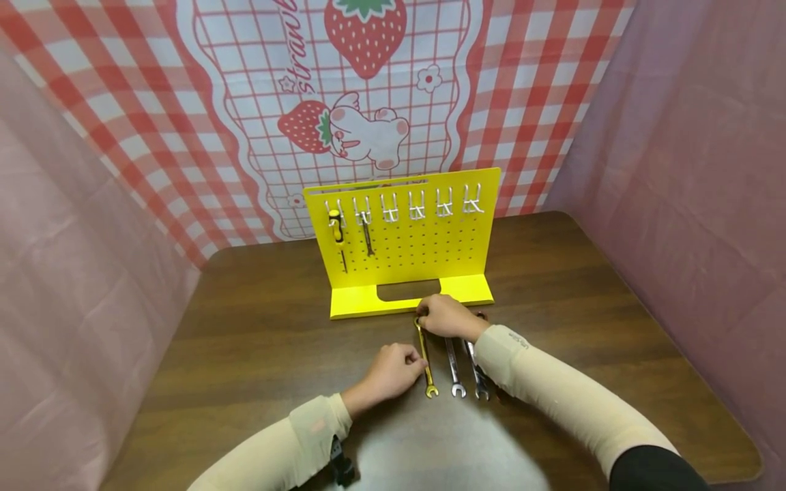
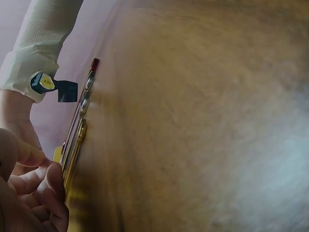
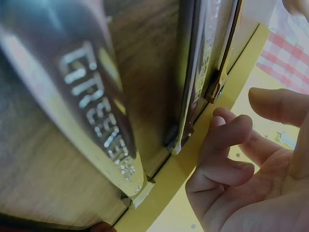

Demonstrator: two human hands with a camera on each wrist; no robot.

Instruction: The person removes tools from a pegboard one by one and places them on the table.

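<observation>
A gold combination wrench [image 1: 425, 356] lies on the table in front of the yellow pegboard [image 1: 424, 252]. My right hand [image 1: 447, 316] is over its ring end; in the right wrist view, thumb and curled fingers stand apart with nothing between them. Beside the shaft is my left hand [image 1: 393, 368], fingers loosely curled, fingertips right at the wrench. Two silver wrenches lie to the right: one [image 1: 453, 365] with its upper end hidden by my right hand, another [image 1: 476, 372] partly under the wrist. Raised lettering shows on one silver wrench [image 3: 96, 111] in the right wrist view.
A black-and-yellow screwdriver [image 1: 337, 232] hangs from the pegboard's leftmost hook, and a dark wrench [image 1: 367, 235] from the second. Several white wire hooks [image 1: 417, 206] continue rightward. Behind stands a red checked cloth [image 1: 528, 88]; pink cloths [image 1: 669, 177] flank the brown table [image 1: 258, 341].
</observation>
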